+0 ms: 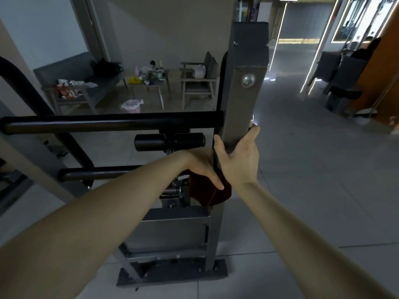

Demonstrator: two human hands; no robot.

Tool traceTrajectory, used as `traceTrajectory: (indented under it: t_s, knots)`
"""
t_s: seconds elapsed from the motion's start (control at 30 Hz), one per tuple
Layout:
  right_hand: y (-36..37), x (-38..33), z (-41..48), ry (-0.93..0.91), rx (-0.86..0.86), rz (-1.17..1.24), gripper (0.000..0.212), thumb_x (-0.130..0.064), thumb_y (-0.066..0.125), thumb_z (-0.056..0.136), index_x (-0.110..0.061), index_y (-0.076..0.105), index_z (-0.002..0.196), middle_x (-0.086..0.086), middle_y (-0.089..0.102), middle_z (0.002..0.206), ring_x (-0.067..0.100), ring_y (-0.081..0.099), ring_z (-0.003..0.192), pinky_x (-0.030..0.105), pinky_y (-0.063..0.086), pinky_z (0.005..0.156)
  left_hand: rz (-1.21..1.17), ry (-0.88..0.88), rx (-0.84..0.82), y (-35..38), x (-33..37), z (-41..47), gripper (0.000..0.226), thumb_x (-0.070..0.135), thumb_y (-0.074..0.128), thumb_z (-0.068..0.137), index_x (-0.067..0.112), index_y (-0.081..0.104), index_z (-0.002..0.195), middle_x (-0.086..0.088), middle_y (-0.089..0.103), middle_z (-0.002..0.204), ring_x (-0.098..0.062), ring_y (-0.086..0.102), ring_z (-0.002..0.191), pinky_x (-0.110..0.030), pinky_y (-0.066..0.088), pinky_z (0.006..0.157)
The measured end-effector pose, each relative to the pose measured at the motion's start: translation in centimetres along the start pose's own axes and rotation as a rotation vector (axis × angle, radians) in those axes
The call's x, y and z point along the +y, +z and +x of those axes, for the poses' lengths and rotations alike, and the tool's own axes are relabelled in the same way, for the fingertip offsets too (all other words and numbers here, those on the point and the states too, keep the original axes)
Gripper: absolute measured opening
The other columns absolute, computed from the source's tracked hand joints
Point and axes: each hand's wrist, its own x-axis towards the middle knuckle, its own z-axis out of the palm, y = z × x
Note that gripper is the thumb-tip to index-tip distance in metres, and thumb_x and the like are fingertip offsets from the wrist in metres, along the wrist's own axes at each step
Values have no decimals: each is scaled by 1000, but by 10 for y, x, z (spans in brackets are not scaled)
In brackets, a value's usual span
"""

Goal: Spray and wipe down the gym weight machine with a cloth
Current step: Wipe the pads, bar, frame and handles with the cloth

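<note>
Cloth (207,194): dark red, looks soft and limp; bunched low against the grey upright (244,100).
Left hand (200,167): curled on the cloth, pressing.
Right hand (239,156): wrapped round the upright.
Hold: bunch in palm.

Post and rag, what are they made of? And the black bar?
The post looks like metal painted flat grey: hard square edges, with a shiny bolt through it. The rag is soft dark red cloth; it folds and sags. The black bar has a dull, smooth skin, maybe rubber or foam over metal, hard to tell.
</note>
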Motion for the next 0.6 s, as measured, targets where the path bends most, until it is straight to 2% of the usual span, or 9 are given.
traceTrajectory:
  t_s: [0.1, 0.17, 0.27, 0.33, 0.37, 0.43, 0.53, 0.6]
  knots:
    - [-2, 0, 0, -14, -5, -11, 52, -54, 65, 84, -34, 27, 112, -2, 61, 113, 22, 64, 100, 48, 58, 83, -92, 57, -161, -14, -3, 3, 102, 72, 83, 63, 32, 46, 149, 10, 48, 150, -14, 43, 138, -37, 34, 118]
    - [-1, 2, 1, -19, 2, -23, 53, -55, 65, 84, -32, 28, 113, -1, 62, 114, 22, 64, 101, 48, 58, 83, -200, 4, -277, -21, -7, 6, 89, 61, 84, 70, 28, 53, 146, 7, 51, 149, -16, 42, 139, -35, 32, 118]
    - [-1, 2, 2, -36, 6, -35, 54, -56, 65, 83, -30, 28, 113, 0, 62, 114, 22, 64, 100, 49, 57, 83, -273, -111, -384, -25, -7, 11, 75, 47, 85, 75, 21, 60, 141, 0, 56, 146, -19, 48, 135, -30, 35, 109]
    - [-2, 2, 3, -45, 6, -46, 54, -57, 63, 83, -30, 28, 113, 1, 62, 115, 22, 64, 101, 49, 57, 84, -207, -118, -349, -21, -5, 12, 82, 54, 88, 66, 22, 62, 137, 0, 62, 138, -19, 56, 127, -35, 42, 110]
    - [-2, 2, 2, -46, 0, -47, 53, -57, 63, 83, -31, 28, 112, 1, 62, 115, 22, 63, 102, 49, 57, 84, -154, -119, -282, -16, -3, 10, 86, 57, 89, 62, 22, 62, 135, 1, 63, 134, -19, 59, 121, -38, 46, 108]
    - [-3, 0, 1, -32, -12, -33, 53, -59, 62, 82, -33, 27, 113, 2, 62, 117, 24, 64, 103, 49, 57, 85, -18, -154, -54, 1, 1, 6, 79, 52, 84, 64, 22, 59, 132, 1, 65, 121, -19, 62, 107, -40, 54, 95]
    - [-3, -2, 0, -4, -17, -32, 51, -62, 60, 81, -39, 23, 109, 1, 62, 117, 24, 64, 104, 49, 57, 86, 311, -215, 398, 36, 10, -5, 45, 38, 75, 78, 20, 62, 117, 1, 67, 97, -19, 66, 85, -36, 58, 77]
    - [-4, -4, -1, 2, -30, -41, 53, -61, 60, 81, -40, 20, 108, 0, 62, 117, 23, 64, 103, 49, 58, 85, 477, -240, 621, 62, 17, -10, 33, 31, 68, 90, 17, 58, 118, -3, 65, 103, -21, 64, 92, -34, 54, 79]
